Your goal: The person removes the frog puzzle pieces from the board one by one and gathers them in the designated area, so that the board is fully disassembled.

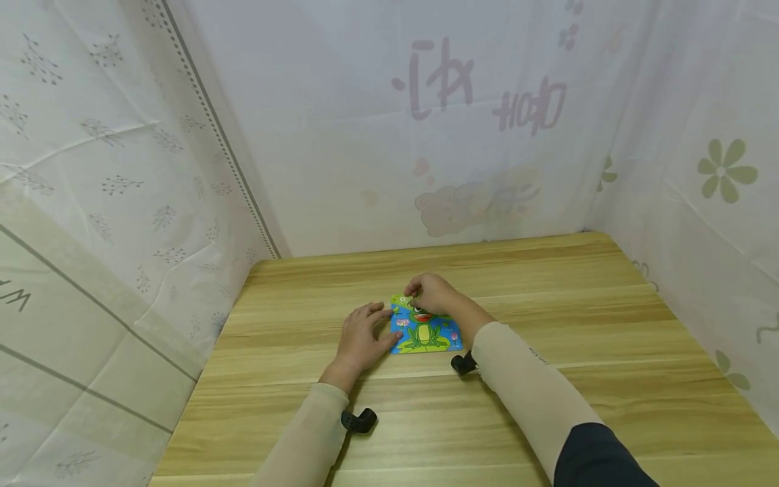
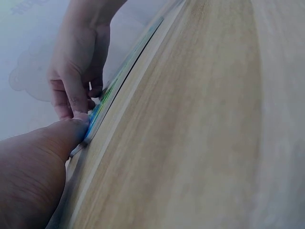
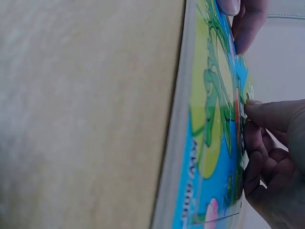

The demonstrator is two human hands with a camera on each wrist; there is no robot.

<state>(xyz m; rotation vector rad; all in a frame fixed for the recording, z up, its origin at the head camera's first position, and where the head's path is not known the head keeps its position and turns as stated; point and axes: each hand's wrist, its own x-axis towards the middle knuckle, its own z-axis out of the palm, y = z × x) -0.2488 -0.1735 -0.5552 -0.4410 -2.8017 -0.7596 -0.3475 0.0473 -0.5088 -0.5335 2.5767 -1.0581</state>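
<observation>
A flat frog picture puzzle (image 1: 424, 336) in blue and green lies on the wooden table, between both hands. My left hand (image 1: 363, 337) rests at its left side, fingers spread loosely and thumb on the picture's edge. Over the top part of the picture, my right hand (image 1: 435, 295) bends its fingers and pinches what looks like a green corner piece (image 3: 249, 87), slightly raised from the board. That hand hides part of the frog's head and the upper right of the picture. In the left wrist view, the puzzle (image 2: 107, 98) appears nearly edge-on.
The wood-grain table (image 1: 292, 297) extends around the puzzle on all sides. Printed white cloth (image 1: 341, 135) hangs behind its far edge and at both sides. Each wrist wears a black camera band (image 1: 359, 421) over a pale sleeve.
</observation>
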